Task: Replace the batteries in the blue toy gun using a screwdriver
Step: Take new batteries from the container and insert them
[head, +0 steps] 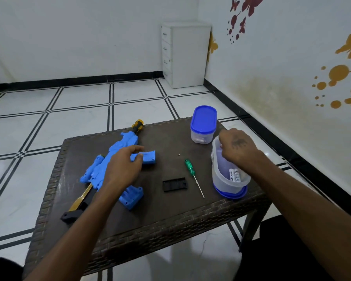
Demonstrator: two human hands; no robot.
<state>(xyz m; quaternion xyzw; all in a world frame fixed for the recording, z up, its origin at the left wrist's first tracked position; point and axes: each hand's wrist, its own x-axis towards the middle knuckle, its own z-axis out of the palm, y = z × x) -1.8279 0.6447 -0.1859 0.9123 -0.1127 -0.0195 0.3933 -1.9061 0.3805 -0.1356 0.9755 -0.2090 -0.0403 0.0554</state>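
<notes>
While the blue toy gun (111, 169) lies flat along the left side of the tabletop (160, 211), its yellow and black muzzle (137, 125) reaches the far edge and its black and gold stock (78, 205) points toward the near left corner. Its blue magazine (145, 157) juts toward the middle of the tabletop, and the left hand (124, 166) is laid over the gun's body with the fingers loosely extended onto the magazine; nothing is seen to be gripped. A black battery cover (174, 184) is set just beside the gun's grip, near the middle of the tabletop. A tiny screw (178, 154) is seen farther back, apart from the cover. A screwdriver (193, 175) with a green handle lies to the right of the cover, its shaft pointing toward the near edge. By the right edge an open clear container (227, 179) is stood on its blue lid (230, 193), and white batteries (235, 175) are seen inside it. The right hand (236, 148) is dipped over the container's rim with its fingers curled down inside; whether anything is pinched cannot be told. A second clear container (202, 136), closed with a blue lid (204, 118), is stood at the far right corner, just behind the open one
</notes>
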